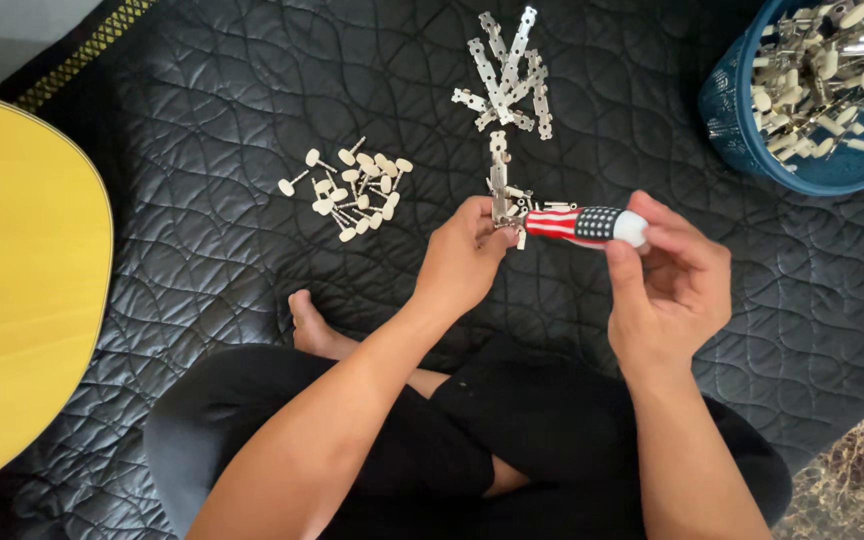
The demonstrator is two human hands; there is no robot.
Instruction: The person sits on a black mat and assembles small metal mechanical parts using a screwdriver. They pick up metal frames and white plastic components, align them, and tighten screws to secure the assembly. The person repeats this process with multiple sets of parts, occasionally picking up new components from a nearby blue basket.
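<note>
Head view: a person sits cross-legged on a black quilted mat (252, 240). The left hand (462, 262) has its grip closed on the lower end of a metal tuner strip (499, 180), thumb and fingers pinched tight around it, while the strip rises upright above the hand. The right hand (667, 285) is closed by its fingertips around the white butt of a screwdriver (584, 225) with a red, white and blue handle, whose tip lies level and meets the strip right at the left hand.

Left of the strip lies a loose cluster of white tuner pegs (352, 190). Just above the strip is a pile of bare metal plates (507, 75). Well to the right of the strip sits a blue basket (742, 120) full of assembled parts. Far left of the strip, a yellow guitar body (22, 280) fills the edge of the frame.

The likely slip, I judge, is the driver tip jumping off a small screw, since the strip is held freehand with nothing bracing it; the tip could jab the left fingers. A freed screw could also drop and vanish among the mat's quilted seams.
</note>
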